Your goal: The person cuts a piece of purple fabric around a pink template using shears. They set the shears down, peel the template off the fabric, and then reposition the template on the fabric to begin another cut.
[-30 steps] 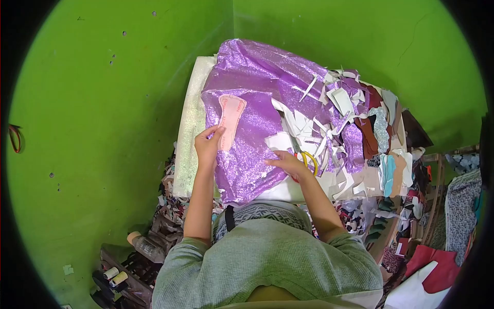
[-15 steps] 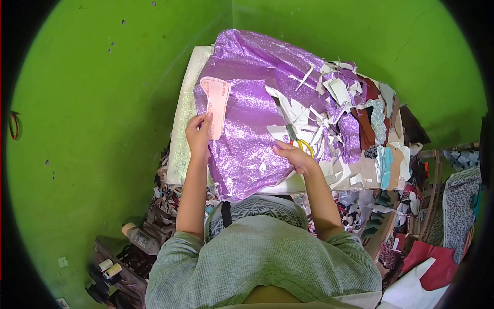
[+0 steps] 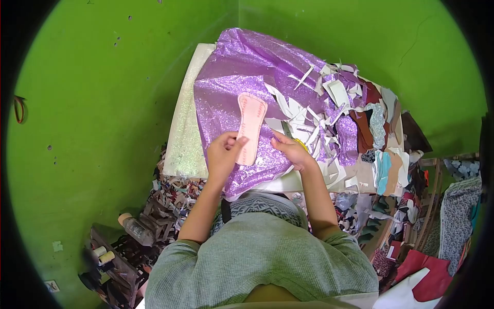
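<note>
A pale pink, sole-shaped pattern piece (image 3: 252, 123) with red print is pinched by my left hand (image 3: 224, 157) at its lower left edge. It lies over the purple glitter sheet (image 3: 216, 108), tilted slightly. To the right of the pattern, my right hand (image 3: 292, 153) has its thumb and forefinger apart near the sheet's right edge. Beside that hand, the yellow handle of the scissors (image 3: 302, 144) shows partly; the rest is hidden among white offcuts (image 3: 296, 113).
A whitish glitter sheet (image 3: 182, 139) lies under the left side. Cut pieces in purple, brown (image 3: 364, 129) and turquoise (image 3: 382, 170) cover the table's right end. Scraps (image 3: 175, 198) litter the floor, and green walls (image 3: 103, 113) close in behind.
My left hand has carried the pattern piece rightward and closer to my body, over the sheet's middle. My right hand's fingers have parted at the sheet's edge, and it now covers more of the scissors.
</note>
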The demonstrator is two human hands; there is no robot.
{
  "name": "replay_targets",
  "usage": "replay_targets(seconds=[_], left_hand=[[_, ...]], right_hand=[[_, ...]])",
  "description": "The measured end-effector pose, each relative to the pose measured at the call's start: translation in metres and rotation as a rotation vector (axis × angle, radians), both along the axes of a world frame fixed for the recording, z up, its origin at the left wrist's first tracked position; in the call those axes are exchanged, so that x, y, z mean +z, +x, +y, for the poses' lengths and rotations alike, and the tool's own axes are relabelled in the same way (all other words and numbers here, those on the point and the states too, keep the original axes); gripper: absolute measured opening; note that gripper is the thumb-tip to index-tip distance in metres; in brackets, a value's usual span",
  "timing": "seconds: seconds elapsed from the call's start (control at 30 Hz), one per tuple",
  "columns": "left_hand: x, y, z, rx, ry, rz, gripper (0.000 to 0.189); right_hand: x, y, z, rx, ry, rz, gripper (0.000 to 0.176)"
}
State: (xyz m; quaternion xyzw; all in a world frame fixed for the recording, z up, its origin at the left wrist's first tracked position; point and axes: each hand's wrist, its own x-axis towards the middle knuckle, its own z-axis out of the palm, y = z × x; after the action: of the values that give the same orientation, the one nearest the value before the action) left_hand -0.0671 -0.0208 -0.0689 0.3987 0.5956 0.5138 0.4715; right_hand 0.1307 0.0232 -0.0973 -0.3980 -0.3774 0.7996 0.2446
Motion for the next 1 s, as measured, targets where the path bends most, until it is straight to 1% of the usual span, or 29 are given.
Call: replay_targets(seconds=[0.07, 0.13, 0.2, 0.23, 0.3, 0.43, 0.5, 0.53, 0.6, 0.63, 0.7, 0.73, 0.8, 0.83, 0.9, 0.93, 1.0], left_hand=[[0.001, 0.013, -0.004, -0.020, 0.015, 0.143, 0.020], [0.002, 0.022, -0.004, 0.004, 0.027, 0.163, 0.020], [0.013, 0.030, -0.005, -0.008, 0.019, 0.143, 0.020], [0.013, 0.035, -0.005, -0.005, 0.020, 0.144, 0.020], [0.012, 0.042, -0.007, -0.048, 0.057, 0.167, 0.020], [0.003, 0.043, -0.010, -0.097, 0.085, 0.182, 0.018], [-0.003, 0.037, -0.011, -0.192, 0.052, 0.034, 0.021], [-0.003, 0.034, -0.013, -0.191, 0.054, 0.035, 0.021], [-0.002, 0.030, -0.017, -0.270, 0.025, -0.103, 0.024], [-0.003, 0.028, -0.019, -0.265, 0.031, -0.102, 0.024], [-0.004, 0.023, -0.021, -0.347, -0.003, -0.081, 0.031], [-0.004, 0.023, -0.022, -0.342, 0.000, -0.080, 0.031], [-0.002, 0.022, -0.025, -0.421, 0.093, -0.062, 0.038], [0.000, 0.022, -0.026, -0.416, 0.089, -0.063, 0.038], [0.003, 0.023, -0.027, -0.457, 0.111, -0.054, 0.043], [0.003, 0.024, -0.027, -0.453, 0.111, -0.053, 0.043], [0.005, 0.024, -0.024, -0.451, 0.105, -0.078, 0.045]], right_hand=[[0.010, 0.002, -0.001, -0.006, 0.036, -0.022, 0.049], [0.027, 0.002, -0.002, -0.014, 0.071, -0.043, 0.048], [0.039, 0.002, -0.004, 0.026, 0.187, -0.083, 0.050], [0.036, 0.001, -0.005, 0.029, 0.189, -0.082, 0.050], [0.025, -0.001, -0.006, 0.013, 0.357, -0.065, 0.052], [0.018, 0.003, -0.002, 0.038, 0.330, -0.066, 0.055], [0.018, 0.003, -0.003, -0.007, 0.265, -0.064, 0.057], [0.017, 0.004, -0.003, -0.007, 0.267, -0.063, 0.057], [0.013, 0.004, -0.002, -0.006, 0.240, -0.030, 0.059], [0.008, 0.004, -0.001, -0.001, 0.245, -0.029, 0.059], [0.002, 0.001, 0.001, -0.045, 0.371, -0.044, 0.060], [0.004, 0.000, 0.000, -0.041, 0.374, -0.043, 0.060], [0.011, -0.002, -0.005, -0.198, 0.531, -0.142, 0.056], [0.013, -0.001, -0.004, -0.193, 0.527, -0.141, 0.056], [0.013, 0.004, 0.000, -0.028, 0.315, -0.039, 0.048], [0.007, 0.006, 0.002, -0.024, 0.315, -0.038, 0.048], [-0.003, 0.006, 0.010, 0.012, 0.317, -0.015, 0.041]])
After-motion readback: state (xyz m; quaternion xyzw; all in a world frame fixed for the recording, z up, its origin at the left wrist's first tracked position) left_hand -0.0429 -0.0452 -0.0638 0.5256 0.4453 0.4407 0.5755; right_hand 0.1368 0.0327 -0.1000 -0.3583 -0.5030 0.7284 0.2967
